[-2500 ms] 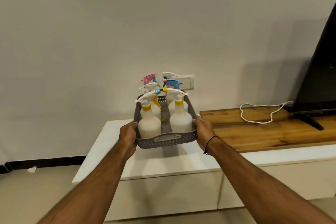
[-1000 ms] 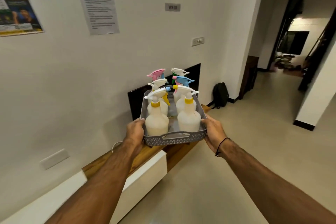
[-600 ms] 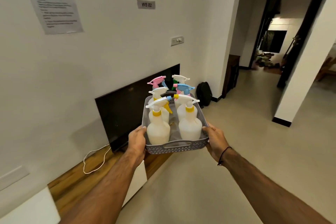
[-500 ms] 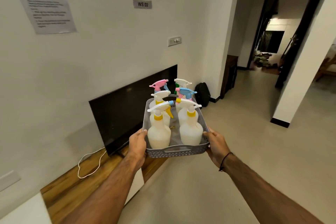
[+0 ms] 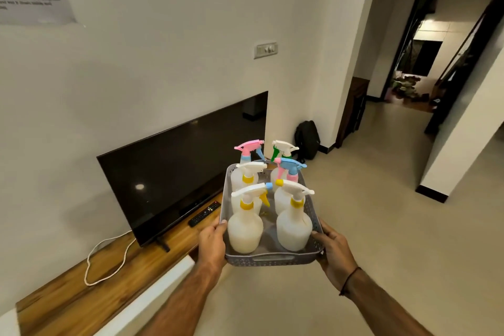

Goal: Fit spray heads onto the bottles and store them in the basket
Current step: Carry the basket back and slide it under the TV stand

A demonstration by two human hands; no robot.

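Between the two hands, out at arm's length, sits the grey perforated plastic basket [image 5: 272, 258], carried in the air and tipped slightly down toward the person. Left hand [image 5: 211, 244] grips the basket's left wall, thumb hooked over the rim and the other fingers hidden underneath. Right hand [image 5: 334, 249] holds the right wall the same way, thumb curled over the rim, a dark cord bracelet [image 5: 347, 281] on that wrist.

Inside the basket, six translucent white plastic spray bottles stand upright in two rows, every one with a spray head on. Nearest the left hand, a bottle with a white head and yellow collar [image 5: 244, 226]; nearest the right hand, its twin with a white head and yellow collar [image 5: 294, 228]. Just beyond them, another white-headed bottle [image 5: 246, 176] on the left and a bottle with a blue and pink head [image 5: 290, 169] on the right. Farthest from the hands, a pink-headed bottle [image 5: 249, 148] and a white and green-headed one [image 5: 283, 148].

Off beyond the left hand, a black flat-screen television [image 5: 174, 172] stands on a wooden-topped low cabinet [image 5: 68, 305], with a black remote control [image 5: 204, 213] lying near its base and a white cable [image 5: 106, 262] looped on the wood. Farther ahead of the basket, a black backpack [image 5: 306, 140] leans against the wall.
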